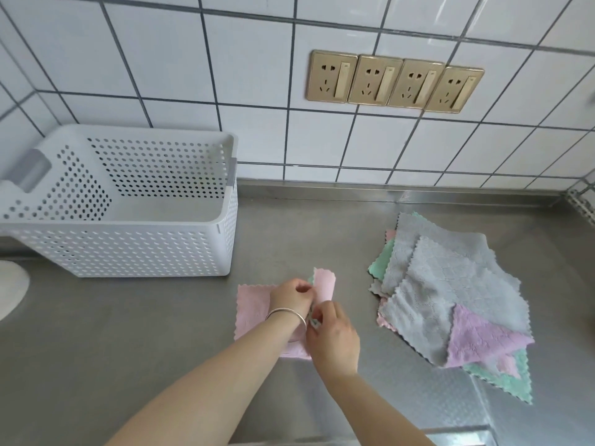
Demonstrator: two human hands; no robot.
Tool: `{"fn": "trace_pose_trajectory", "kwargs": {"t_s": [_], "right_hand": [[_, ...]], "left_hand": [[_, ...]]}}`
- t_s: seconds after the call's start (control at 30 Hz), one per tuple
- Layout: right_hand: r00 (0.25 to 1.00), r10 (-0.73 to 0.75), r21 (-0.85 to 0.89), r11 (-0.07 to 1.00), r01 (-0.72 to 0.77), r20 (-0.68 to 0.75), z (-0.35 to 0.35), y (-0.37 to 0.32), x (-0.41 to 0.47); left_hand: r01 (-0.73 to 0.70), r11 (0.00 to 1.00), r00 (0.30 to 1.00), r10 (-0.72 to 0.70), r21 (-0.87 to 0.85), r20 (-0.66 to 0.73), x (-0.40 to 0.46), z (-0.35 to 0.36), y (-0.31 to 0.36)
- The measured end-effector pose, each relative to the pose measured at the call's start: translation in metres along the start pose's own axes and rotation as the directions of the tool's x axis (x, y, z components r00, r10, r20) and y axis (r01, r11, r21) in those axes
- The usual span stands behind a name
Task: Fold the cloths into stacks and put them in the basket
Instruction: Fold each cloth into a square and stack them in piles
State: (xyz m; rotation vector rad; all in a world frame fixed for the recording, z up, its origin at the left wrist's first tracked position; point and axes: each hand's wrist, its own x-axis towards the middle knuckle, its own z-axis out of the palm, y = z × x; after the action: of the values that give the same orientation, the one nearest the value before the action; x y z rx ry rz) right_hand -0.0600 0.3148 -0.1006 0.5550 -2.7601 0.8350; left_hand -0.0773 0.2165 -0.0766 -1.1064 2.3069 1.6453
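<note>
A pink cloth [254,310] lies on the steel counter in front of me, its right part lifted and folded upward. My left hand [291,296], with a silver bangle at the wrist, pinches the raised pink flap at its far edge. My right hand [333,333] pinches the cloth's near right edge, where a sliver of green shows. A loose pile of cloths [450,291] in grey, lilac, green and pink lies to the right. The white perforated basket [128,249] stands at the left with nothing visible inside.
The steel counter [128,349] runs to a white tiled wall with a row of gold sockets [394,80]. A white round object [11,284] shows at the left edge. The counter's front edge sits near the bottom right.
</note>
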Motion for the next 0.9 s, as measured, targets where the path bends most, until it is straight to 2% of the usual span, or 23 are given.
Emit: {"fn": "trace_pose_trajectory", "kwargs": {"t_s": [0.13,0.2,0.33,0.47,0.57,0.67,0.73,0.9], "right_hand": [[0.997,-0.073,-0.005,0.997,0.073,0.04,0.004,0.002,-0.006],[0.993,-0.106,-0.011,0.994,0.107,0.054,0.007,0.003,-0.009],[0.967,-0.25,-0.081,0.964,0.254,0.055,0.008,0.003,-0.011],[0.95,-0.294,-0.089,0.949,0.304,0.104,0.012,0.004,-0.013],[0.934,-0.26,-0.087,0.954,0.288,0.247,0.015,0.012,-0.013],[0.882,-0.195,-0.146,0.949,0.281,0.428,0.018,0.018,-0.009],[0.861,-0.204,-0.17,0.935,0.313,0.465,0.024,0.018,-0.009],[0.819,-0.238,-0.162,0.915,0.369,0.522,0.044,0.012,-0.015]], "left_hand": [[0.157,0.985,0.986,-0.161,-0.064,-0.047,0.004,0.001,-0.005],[0.178,0.98,0.982,-0.183,-0.093,-0.047,0.005,0.001,-0.007],[0.16,0.979,0.982,-0.17,-0.126,-0.078,0.005,0.001,-0.008],[0.094,0.986,0.983,-0.114,-0.14,-0.143,0.003,-0.007,-0.008],[0.024,0.998,0.979,-0.036,-0.064,-0.203,-0.001,-0.021,-0.015],[-0.041,0.996,0.965,0.059,0.077,-0.255,-0.003,-0.036,-0.029],[-0.062,0.989,0.953,0.098,0.135,-0.286,-0.002,-0.046,-0.037],[0.04,0.994,0.937,0.0,0.106,-0.349,0.009,-0.065,-0.056]]}}
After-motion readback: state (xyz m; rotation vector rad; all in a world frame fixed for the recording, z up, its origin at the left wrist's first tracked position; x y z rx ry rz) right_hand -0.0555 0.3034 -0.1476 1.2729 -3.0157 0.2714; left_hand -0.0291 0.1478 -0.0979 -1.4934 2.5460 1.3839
